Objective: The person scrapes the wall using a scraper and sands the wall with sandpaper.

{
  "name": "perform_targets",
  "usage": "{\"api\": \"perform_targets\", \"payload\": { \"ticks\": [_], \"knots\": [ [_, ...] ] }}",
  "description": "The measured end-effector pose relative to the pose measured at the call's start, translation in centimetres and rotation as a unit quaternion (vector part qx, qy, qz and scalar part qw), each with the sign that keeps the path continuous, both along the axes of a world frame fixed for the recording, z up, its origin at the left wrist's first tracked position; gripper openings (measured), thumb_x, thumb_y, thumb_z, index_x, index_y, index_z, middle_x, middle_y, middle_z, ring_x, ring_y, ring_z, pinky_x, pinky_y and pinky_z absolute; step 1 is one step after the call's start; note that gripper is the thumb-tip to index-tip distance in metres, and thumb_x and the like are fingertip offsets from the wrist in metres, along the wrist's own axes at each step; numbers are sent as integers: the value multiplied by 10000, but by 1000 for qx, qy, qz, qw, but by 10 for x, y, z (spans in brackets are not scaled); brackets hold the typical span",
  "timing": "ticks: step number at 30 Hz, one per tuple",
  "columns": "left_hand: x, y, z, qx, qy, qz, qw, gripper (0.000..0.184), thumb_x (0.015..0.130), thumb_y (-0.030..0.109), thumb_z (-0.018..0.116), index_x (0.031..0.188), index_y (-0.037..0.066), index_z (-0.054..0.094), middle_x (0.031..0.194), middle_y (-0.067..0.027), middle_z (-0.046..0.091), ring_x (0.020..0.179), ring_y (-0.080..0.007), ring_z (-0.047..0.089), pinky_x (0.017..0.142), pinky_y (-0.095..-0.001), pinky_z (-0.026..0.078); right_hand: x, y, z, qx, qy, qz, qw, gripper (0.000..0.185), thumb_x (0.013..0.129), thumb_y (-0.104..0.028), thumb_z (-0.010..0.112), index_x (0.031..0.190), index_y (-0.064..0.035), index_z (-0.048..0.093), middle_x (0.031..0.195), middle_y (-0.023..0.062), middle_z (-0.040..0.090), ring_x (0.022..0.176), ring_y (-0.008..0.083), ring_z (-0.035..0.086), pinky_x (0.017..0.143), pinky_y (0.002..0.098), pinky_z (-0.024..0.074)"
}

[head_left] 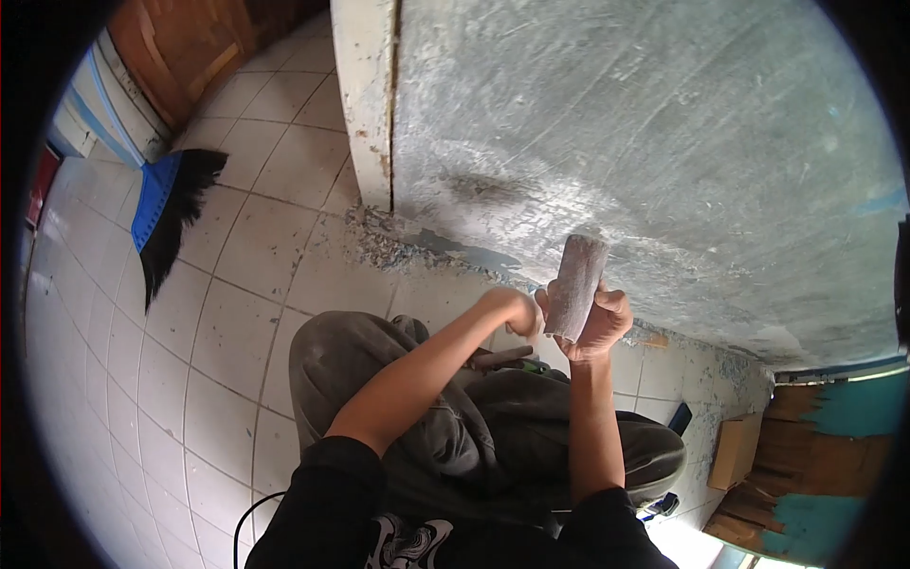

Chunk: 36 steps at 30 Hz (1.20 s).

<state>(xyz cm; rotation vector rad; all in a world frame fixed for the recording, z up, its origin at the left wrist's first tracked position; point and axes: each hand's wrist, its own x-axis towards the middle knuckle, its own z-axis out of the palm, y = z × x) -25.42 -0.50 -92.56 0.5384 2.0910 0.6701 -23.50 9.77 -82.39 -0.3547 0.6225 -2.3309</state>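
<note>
My right hand grips a dusty grey rectangular piece that looks like folded sandpaper, tilted upright in front of the wall. Beside its lower left edge is my left hand, wrist bent and fingers curled downward. Those fingers are blurred and partly hidden, so I cannot tell whether they touch the piece or hold anything. Behind both hands stands the grey wall, with a pale, scraped patch low down near its left edge.
Paint flakes lie along the wall's foot on the tiled floor. A blue broom with black bristles is at left. A stick-like handle and a green object show by my legs. A cardboard box stands at right.
</note>
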Motion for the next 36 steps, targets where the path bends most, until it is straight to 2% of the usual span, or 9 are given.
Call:
{"api": "perform_targets", "payload": {
  "ticks": [5, 8, 10, 16, 19, 25, 28, 34, 36],
  "knots": [
    [23, -35, 94, 256, 90, 203, 941, 417, 815, 298, 540, 1124, 18, 544, 1025, -147, 606, 901, -206, 580, 745, -350, 449, -11, 18, 13, 96, 25, 5, 995, 458, 737, -195, 467, 1144, 16, 471, 970, 132, 596, 870, 239, 610, 760, 381, 501],
    [39, -27, 119, 403, -91, 400, 818, 535, 855, 485, 484, 1187, 67, 516, 1074, -132, 574, 959, -196, 542, 861, -327, 425, -17, 18, 15, 253, 102, -50, 961, 423, 783, -188, 478, 1156, 10, 460, 1011, 113, 585, 910, 210, 595, 822, 349, 475],
    [44, -16, 122, 592, -168, 470, 633, 684, 848, 625, 378, 1270, 90, 433, 1188, -108, 505, 1075, -195, 486, 904, -352, 404, -19, 22, 18, 262, 102, -46, 959, 379, 813, -180, 484, 1144, 3, 467, 1010, 99, 586, 907, 191, 594, 819, 339, 473],
    [44, -4, 129, 593, -153, 512, 602, 601, 890, 489, 449, 1260, 16, 418, 1153, -115, 511, 1065, -183, 498, 868, -322, 421, -30, 53, 8, 367, 101, -31, 924, 269, 877, -167, 561, 1078, 7, 517, 929, 80, 597, 839, 146, 597, 750, 302, 494],
    [49, 11, 122, 502, 97, 554, 657, 343, 866, 226, 564, 1099, -25, 534, 856, -18, 555, 790, -80, 516, 676, -238, 408, -32, 61, -13, 334, 118, 35, 934, 335, 874, -250, 586, 1080, 7, 520, 964, 122, 619, 823, 165, 617, 732, 289, 509],
    [50, 1, 157, 220, 762, 335, 509, 316, 879, -4, 475, 1189, -57, 506, 1212, -201, 527, 1191, -300, 462, 986, -405, 359, -32, 57, -30, 388, 118, 62, 912, 347, 888, -282, 557, 1067, 14, 528, 914, 117, 637, 840, 184, 629, 752, 273, 500],
    [39, -35, 143, 44, 786, 300, 539, 291, 879, -16, 455, 1153, -75, 536, 1243, -183, 511, 1205, -336, 441, 1023, -463, 290, -32, 52, -36, 406, 118, 93, 901, 362, 883, -295, 560, 1069, 15, 534, 915, 107, 639, 821, 176, 634, 748, 267, 496],
    [11, -42, 49, -120, 687, 203, 687, 611, 804, -39, 518, 1340, 221, 385, 1437, 12, 278, 1332, -198, 250, 1099, -464, 133, -35, 52, -51, 445, 141, 116, 877, 382, 903, -320, 524, 1098, 8, 525, 965, 124, 629, 853, 184, 632, 757, 285, 502],
    [5, -44, 25, -222, 729, 174, 624, 530, 874, 107, 488, 1362, 254, 341, 1454, 22, 241, 1335, -194, 236, 1107, -449, 85, -34, 55, -61, 452, 140, 103, 875, 394, 879, -332, 557, 1067, 14, 555, 935, 114, 644, 816, 178, 639, 718, 276, 505]
  ]
}}
